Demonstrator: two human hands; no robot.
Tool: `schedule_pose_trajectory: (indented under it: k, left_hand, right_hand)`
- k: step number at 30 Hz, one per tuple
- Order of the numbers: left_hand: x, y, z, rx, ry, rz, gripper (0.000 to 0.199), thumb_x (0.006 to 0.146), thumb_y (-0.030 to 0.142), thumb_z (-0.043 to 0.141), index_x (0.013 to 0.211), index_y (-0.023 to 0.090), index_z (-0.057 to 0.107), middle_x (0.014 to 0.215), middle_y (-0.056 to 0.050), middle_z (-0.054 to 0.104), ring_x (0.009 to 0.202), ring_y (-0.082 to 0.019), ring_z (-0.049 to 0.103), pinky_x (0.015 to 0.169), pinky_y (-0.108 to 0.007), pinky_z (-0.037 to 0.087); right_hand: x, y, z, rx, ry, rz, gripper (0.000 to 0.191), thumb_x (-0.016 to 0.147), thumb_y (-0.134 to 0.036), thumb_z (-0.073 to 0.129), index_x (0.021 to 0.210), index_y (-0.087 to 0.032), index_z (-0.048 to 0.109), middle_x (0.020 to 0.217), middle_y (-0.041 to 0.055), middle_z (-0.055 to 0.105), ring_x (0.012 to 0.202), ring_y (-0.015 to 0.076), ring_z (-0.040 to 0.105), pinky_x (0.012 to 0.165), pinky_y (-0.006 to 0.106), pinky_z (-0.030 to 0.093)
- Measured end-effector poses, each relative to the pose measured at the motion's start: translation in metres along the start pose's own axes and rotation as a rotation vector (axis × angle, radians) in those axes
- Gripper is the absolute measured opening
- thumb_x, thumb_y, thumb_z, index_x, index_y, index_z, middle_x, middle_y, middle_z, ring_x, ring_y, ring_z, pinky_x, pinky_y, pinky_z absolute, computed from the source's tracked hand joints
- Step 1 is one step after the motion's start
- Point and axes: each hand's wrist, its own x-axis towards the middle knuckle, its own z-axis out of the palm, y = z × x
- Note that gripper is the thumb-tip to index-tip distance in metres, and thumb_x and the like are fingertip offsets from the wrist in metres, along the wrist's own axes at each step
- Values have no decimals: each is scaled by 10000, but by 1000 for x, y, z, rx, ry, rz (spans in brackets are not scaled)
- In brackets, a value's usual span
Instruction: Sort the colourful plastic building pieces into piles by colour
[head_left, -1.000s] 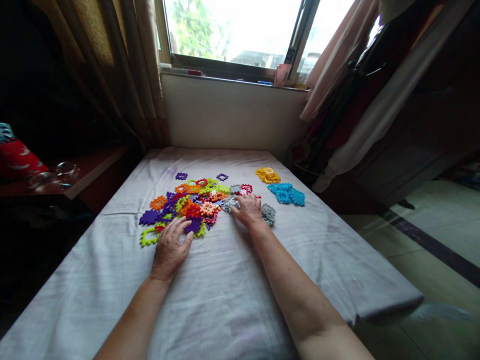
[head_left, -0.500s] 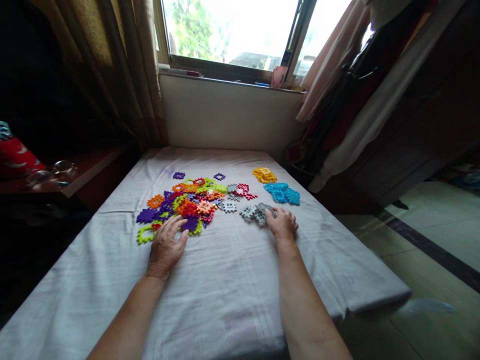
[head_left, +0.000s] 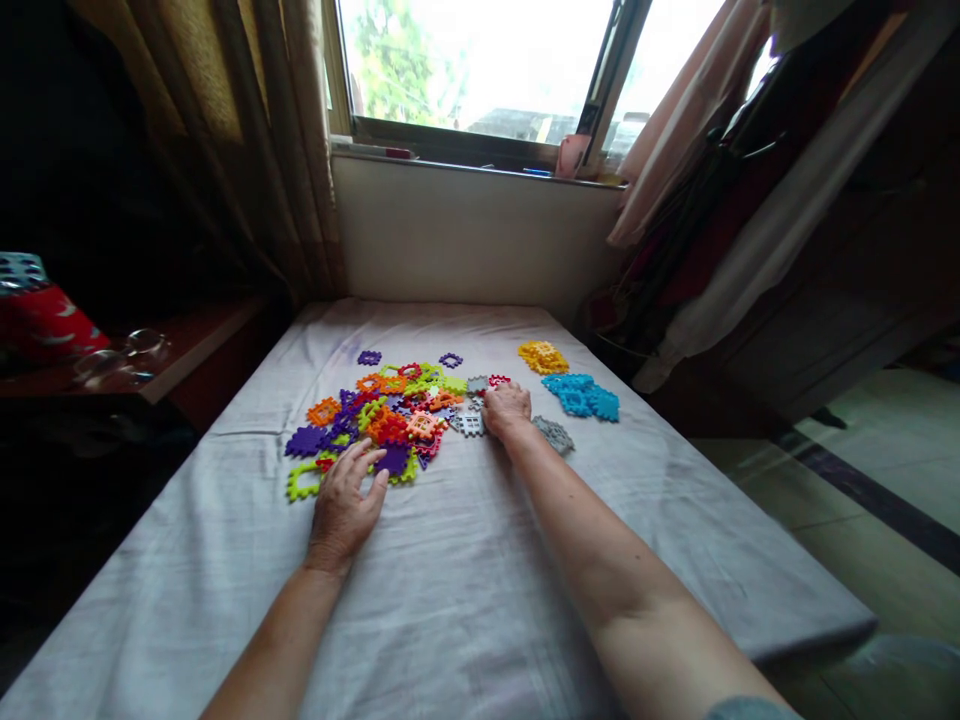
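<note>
A mixed heap of toothed plastic building pieces [head_left: 390,425] in purple, orange, red and lime lies on the table. My left hand [head_left: 347,505] rests at the heap's near edge, fingers apart, close to a lime frame piece [head_left: 303,482] and a purple piece [head_left: 393,459]. My right hand [head_left: 508,408] reaches down at the heap's right side, over a grey piece [head_left: 471,424] and in front of a red piece [head_left: 499,380]. Its fingertips are hidden behind the hand. Partly behind the right forearm lies a grey pile [head_left: 553,434].
Yellow pieces [head_left: 543,357] and blue pieces [head_left: 581,395] lie in separate piles at the right. Two purple frame pieces [head_left: 369,357] lie behind the heap. A pale cloth [head_left: 465,600] covers the table. Glasses [head_left: 127,358] and a red container [head_left: 46,325] stand on the left side table.
My right hand has moved left from the grey pile to the grey and red pieces beside the heap. My left hand stays at the heap. The view has shifted slightly.
</note>
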Motion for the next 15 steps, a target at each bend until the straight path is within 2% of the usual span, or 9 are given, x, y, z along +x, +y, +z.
schedule_pose_trajectory:
  k: [4, 8, 11, 13, 15]
  left_hand:
    - [-1, 2, 0, -2, 3, -5, 296, 888, 366, 527, 1094, 247, 702, 1264, -86, 674, 1204, -271, 608, 1077, -483, 483]
    - [-1, 1, 0, -2, 5, 1, 297, 888, 369, 530, 1098, 248, 701, 1259, -84, 676, 1204, -266, 609, 1075, -472, 486]
    - [-2, -1, 0, -1, 12, 7, 298, 888, 376, 532, 1094, 245, 702, 1259, -88, 676, 1202, -264, 611, 1071, -467, 488]
    - [-2, -1, 0, 2, 6, 7, 292, 884, 376, 536, 1087, 248, 702, 1265, -87, 674, 1204, -266, 610, 1074, -471, 485]
    - [-1, -1, 0, 0, -2, 2, 288, 880, 372, 539, 1085, 249, 701, 1270, -85, 672, 1206, -267, 609, 1080, -479, 480]
  right_hand:
    - [-8, 6, 1, 37, 38, -81, 284, 920, -282, 530, 1100, -211, 738, 1307, 128, 633, 1242, 270, 472, 966, 379, 370]
    - [-21, 29, 0, 226, 190, -112, 220, 931, -308, 550, 1011, -235, 742, 1326, 71, 632, 1264, 234, 478, 1019, 365, 359]
    - [-31, 56, 4, 470, 249, -117, 165, 890, -301, 593, 922, -212, 728, 1305, 84, 647, 1257, 228, 512, 1052, 375, 360]
    - [-37, 71, 8, 700, 238, -125, 161, 861, -328, 603, 870, -201, 701, 1283, 93, 660, 1226, 225, 550, 1049, 377, 379]
    - [-41, 79, 11, 957, 194, -103, 233, 845, -420, 601, 844, -198, 669, 1210, 96, 693, 1148, 227, 604, 1001, 374, 422]
